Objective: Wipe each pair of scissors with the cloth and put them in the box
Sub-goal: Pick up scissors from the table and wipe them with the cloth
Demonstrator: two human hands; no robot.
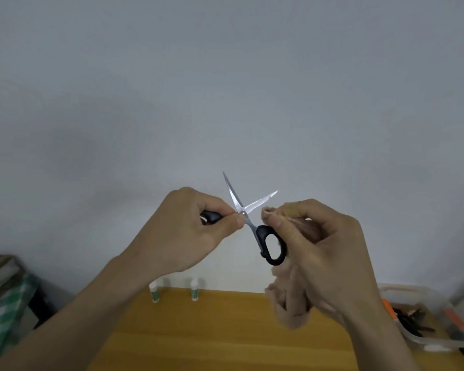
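The left hand [188,231] pinched the black-handled steel scissors [248,218], blades splayed; the right hand [314,242] gripped the beige cloth [287,298]. Wiping would best run pivot-to-tip along each blade's flat, keeping fingers off the edges.

Black-handled scissors [248,218], blades spread, held aloft; beige cloth [287,295] bunched, hanging beside them; clear box [423,341] at right.

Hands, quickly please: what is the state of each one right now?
Left hand: closed on the scissors, gripping one black handle near the pivot; blades spread open.
Right hand: closed on the cloth, beside the other handle.
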